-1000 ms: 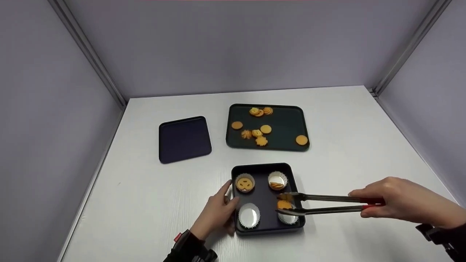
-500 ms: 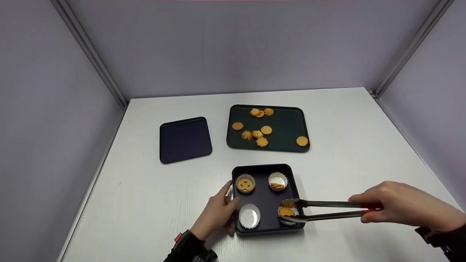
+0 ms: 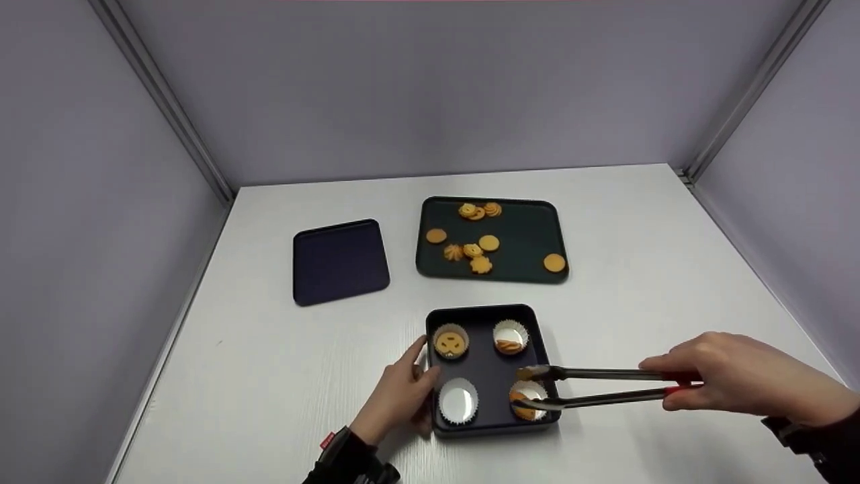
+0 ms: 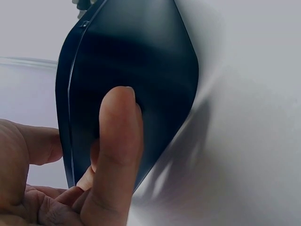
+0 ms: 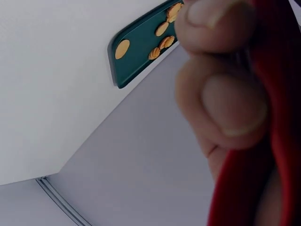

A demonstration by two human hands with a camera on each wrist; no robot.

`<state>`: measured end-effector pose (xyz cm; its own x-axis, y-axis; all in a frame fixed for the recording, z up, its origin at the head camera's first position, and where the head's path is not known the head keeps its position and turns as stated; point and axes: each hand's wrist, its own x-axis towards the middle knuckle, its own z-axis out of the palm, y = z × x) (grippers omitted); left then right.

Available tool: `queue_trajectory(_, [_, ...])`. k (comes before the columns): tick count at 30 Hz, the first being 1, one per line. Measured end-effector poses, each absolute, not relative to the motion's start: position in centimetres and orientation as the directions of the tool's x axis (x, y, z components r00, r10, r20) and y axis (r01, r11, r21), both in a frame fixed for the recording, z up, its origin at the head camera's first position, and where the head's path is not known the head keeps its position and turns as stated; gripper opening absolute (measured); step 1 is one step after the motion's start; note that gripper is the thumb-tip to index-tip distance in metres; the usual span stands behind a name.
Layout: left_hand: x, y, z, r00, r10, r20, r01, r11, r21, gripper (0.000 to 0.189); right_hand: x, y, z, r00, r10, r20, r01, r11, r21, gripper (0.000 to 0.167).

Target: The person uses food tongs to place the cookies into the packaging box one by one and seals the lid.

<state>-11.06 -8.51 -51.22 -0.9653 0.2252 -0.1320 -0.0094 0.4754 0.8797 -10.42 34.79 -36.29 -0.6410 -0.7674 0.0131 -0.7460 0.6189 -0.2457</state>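
Note:
In the head view my left hand [image 3: 396, 396] holds the left wall of a dark square pan [image 3: 487, 417], its thumb over the rim. One finger presses the pan's outer wall [image 4: 164, 70] in the left wrist view. My right hand [image 3: 729, 373] grips the red handles of metal tongs [image 3: 605, 374]. Their arms are spread, tips over the pan's near right paper cup [image 3: 539, 396]. A cookie [image 3: 525, 413] leans in that cup, partly hidden by the lower tong arm. The far left cup holds a round cookie [image 3: 450, 345]; the far right cup holds another cookie [image 3: 508, 347]. The near left cup [image 3: 458, 401] is bare.
Behind the pan lies a green tray [image 3: 524, 232] with several cookies [image 3: 480, 264] scattered on it. Left of that tray is a flat dark tray [image 3: 339, 262]. Grey panels [image 3: 430, 87] stand around the white table [image 3: 255, 383].
The tongs came down toward the near right cup, and their arms spread wider. The cookie that was between them now lies tilted in the cup. My left hand stayed at the pan.

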Motion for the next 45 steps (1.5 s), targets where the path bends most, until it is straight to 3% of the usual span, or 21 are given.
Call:
queue_trajectory(19, [-11.0,-8.6,-51.4,-0.966,0.23,-0.115,0.01,0.482,0.876,0.068,-12.0,35.8,-36.2,-0.619,-0.767,0.17,-0.781,0.579,-0.234,0.036])
queue_trajectory(33, [-11.0,-8.5,-51.2,-0.967,0.222,-0.125,-0.001,0.487,0.873,0.067,-15.4,34.4,-37.7,-0.718,-0.594,0.362,-0.691,0.669,-0.275,0.045])
queue_trajectory(39, [-11.1,-8.5,-51.2,-0.962,0.226,-0.152,-0.031,0.465,0.885,0.068,-16.6,33.3,-38.5,-0.831,-0.476,0.287,-0.551,0.775,-0.31,0.029])
queue_trajectory(45, [-11.1,-8.5,-51.2,-0.96,0.227,-0.163,-0.044,0.452,0.891,0.068,-17.9,32.1,-39.4,-0.853,-0.448,0.268,-0.512,0.816,-0.268,0.017])
